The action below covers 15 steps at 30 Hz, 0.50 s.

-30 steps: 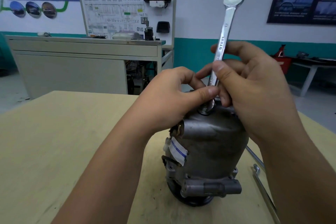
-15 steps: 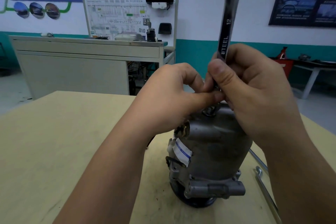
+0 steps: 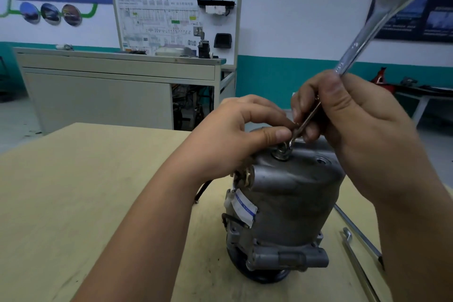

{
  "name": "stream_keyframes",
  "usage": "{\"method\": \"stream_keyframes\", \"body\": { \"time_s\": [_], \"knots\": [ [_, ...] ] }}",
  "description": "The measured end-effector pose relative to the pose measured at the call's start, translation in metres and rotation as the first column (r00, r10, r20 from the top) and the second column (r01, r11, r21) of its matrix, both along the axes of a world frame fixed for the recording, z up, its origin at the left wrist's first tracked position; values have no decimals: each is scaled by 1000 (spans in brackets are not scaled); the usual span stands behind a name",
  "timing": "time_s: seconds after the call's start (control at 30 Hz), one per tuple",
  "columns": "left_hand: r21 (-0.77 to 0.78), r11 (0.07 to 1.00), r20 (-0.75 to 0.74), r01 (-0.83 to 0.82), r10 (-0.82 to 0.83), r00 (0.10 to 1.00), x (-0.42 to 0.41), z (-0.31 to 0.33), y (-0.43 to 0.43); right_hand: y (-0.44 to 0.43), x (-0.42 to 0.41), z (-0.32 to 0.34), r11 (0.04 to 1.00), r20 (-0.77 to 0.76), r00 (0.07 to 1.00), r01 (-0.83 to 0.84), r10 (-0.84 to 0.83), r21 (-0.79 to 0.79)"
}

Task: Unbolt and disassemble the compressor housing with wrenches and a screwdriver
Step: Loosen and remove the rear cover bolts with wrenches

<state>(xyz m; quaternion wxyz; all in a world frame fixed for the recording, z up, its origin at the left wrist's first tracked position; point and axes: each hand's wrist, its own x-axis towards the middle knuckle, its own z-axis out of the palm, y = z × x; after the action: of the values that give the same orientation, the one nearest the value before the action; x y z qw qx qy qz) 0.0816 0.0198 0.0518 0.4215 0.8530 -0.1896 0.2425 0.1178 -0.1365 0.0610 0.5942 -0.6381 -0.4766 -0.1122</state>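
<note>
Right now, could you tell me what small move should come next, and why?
Probably swing the wrench to turn the bolt: its lower end sits on the bolt atop the compressor, right hand grips the shank, left hand pinches that end.

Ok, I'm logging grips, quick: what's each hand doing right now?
Left hand: pinches the lower end of the wrench, atop the compressor.
Right hand: grips the wrench by its shank.

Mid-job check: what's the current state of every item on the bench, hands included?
Compressor: upright on the table, housing closed.
Top bolt: seated, wrench end on it.
Wrench: tilted right.
Right hand: grips the wrench shank.
Left hand: pinches the wrench's lower end.
Rods: lying flat, untouched.
</note>
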Motion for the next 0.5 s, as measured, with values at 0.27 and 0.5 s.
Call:
{"method": "stream_keyframes", "body": {
  "time_s": [0.27, 0.5],
  "knots": [
    [-25, 997, 16, -68, 69, 998, -2, 1, 0, 2, -5, 4, 982, -44, 996, 83, -76, 171],
    [-34, 994, 56, -103, 104, 993, -4, 0, -3, 6, -9, 3, 973, -74, 995, 88, -73, 213]
  ]
}}
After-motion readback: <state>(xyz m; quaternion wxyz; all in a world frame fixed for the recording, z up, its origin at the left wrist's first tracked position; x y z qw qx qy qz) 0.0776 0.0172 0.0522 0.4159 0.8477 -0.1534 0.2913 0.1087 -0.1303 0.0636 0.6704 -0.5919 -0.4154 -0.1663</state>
